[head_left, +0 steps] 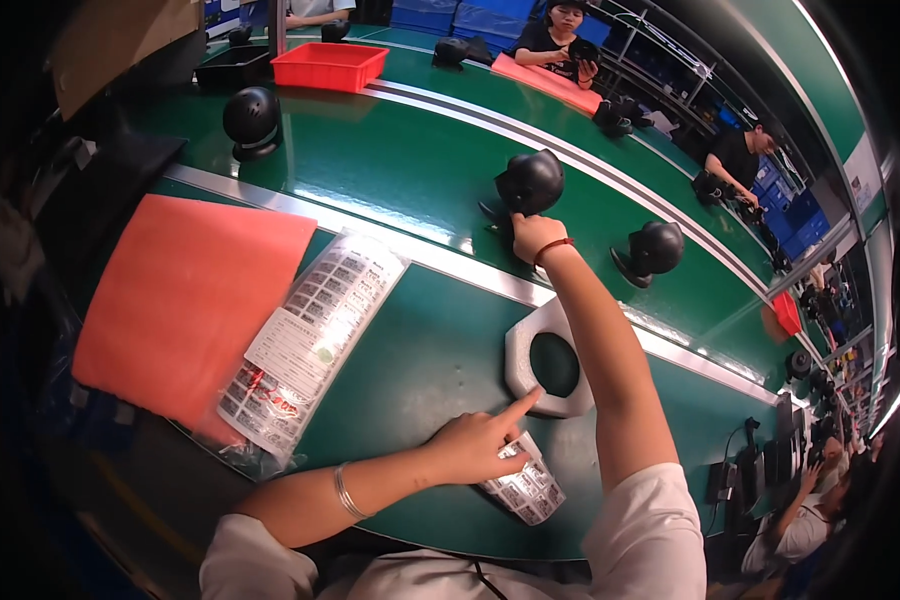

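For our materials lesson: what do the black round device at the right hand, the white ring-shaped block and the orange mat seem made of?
Black round device: probably hard plastic, satin; its smooth shell catches highlights.
White ring-shaped block: perhaps foam or plastic, matte; thick, without sharp glints.
Orange mat: likely a foam sheet, matte; flat, evenly coloured, little shine.
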Demonstrator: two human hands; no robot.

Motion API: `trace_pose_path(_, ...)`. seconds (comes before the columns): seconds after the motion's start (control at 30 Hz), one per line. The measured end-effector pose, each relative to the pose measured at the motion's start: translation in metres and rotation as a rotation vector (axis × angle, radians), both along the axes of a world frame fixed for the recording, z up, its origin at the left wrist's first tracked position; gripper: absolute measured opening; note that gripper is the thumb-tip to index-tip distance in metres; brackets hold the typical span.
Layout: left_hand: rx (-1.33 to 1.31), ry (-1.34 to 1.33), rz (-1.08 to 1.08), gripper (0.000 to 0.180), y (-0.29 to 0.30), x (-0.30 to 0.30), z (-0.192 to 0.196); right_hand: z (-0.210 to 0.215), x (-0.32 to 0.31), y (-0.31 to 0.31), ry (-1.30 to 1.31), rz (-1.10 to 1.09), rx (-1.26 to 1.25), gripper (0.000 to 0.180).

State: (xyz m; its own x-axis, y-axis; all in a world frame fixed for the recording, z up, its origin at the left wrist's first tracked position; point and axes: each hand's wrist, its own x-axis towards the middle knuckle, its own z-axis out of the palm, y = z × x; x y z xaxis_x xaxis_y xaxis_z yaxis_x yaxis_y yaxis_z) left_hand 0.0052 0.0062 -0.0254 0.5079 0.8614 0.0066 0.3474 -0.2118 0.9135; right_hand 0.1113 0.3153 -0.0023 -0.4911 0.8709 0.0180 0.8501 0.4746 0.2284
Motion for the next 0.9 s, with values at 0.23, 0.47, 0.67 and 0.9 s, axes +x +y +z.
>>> trace_pose_path(0.23,-0.01,-0.074,-0.138,0.066,-0.007,0.002,0.008,0.072,0.05,-0.069,0.196,0.119,0.455,0.028)
trace_pose_path(0.47,-0.05,-0.282,-0.068,0.031,-0.006,0.002,0.01,0.165,0.103,-0.226,0.361,0.14,0.007,0.023)
trace_pose_path(0.67,0.052,-0.396,-0.106,0.021,-0.003,0.0,0.025,0.134,0.122,-0.253,0.289,0.165,-0.053,0.033)
trace_pose_path(0.9,0.229,-0.548,0.07,0.018,-0.01,-0.005,0.033,0.098,0.126,-0.304,0.856,0.206,0.007,0.036)
